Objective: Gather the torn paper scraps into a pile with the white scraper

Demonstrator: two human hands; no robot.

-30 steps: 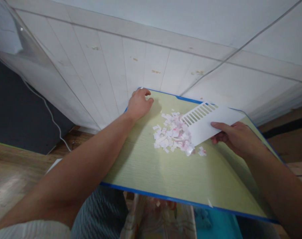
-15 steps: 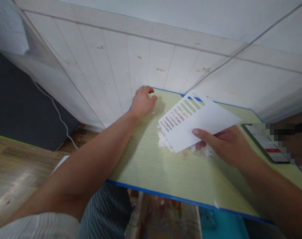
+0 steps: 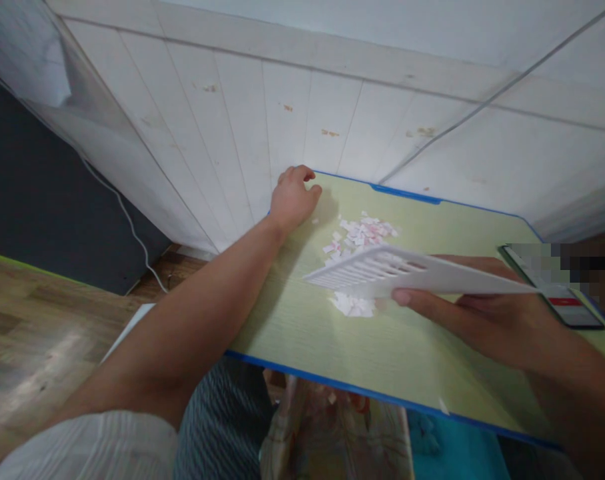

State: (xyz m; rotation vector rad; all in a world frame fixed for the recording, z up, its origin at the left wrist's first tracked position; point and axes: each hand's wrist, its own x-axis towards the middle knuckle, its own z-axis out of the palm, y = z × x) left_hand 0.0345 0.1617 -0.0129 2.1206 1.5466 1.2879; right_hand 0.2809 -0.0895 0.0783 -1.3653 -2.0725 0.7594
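Observation:
My right hand [image 3: 497, 327] is closed on a white sheet with a row of cut-out slots [image 3: 462, 276], thumb on the near side. The sheet is tilted almost edge-on to me, above the pale green table [image 3: 292, 327]. Beneath and beyond it lies a loose pile of small white and pinkish paper scraps [image 3: 367, 231]; part of the pile is hidden by the sheet. At the table's far left corner rests my left hand [image 3: 296, 198], its fingers loosely curled and the thumb apart, with nothing visible in it.
A phone [image 3: 572, 303] lies at the table's right side. A white panelled wall [image 3: 232, 133] borders the far edge, with a cable [image 3: 447, 130] running down it. Below the near edge are an open bag or box [image 3: 342, 440] with scissors in it and a turquoise item [image 3: 457, 447].
My right hand has turned the slotted sheet from facing me to nearly edge-on and shifted right, uncovering more of the scraps. My left hand has kept its place at the corner.

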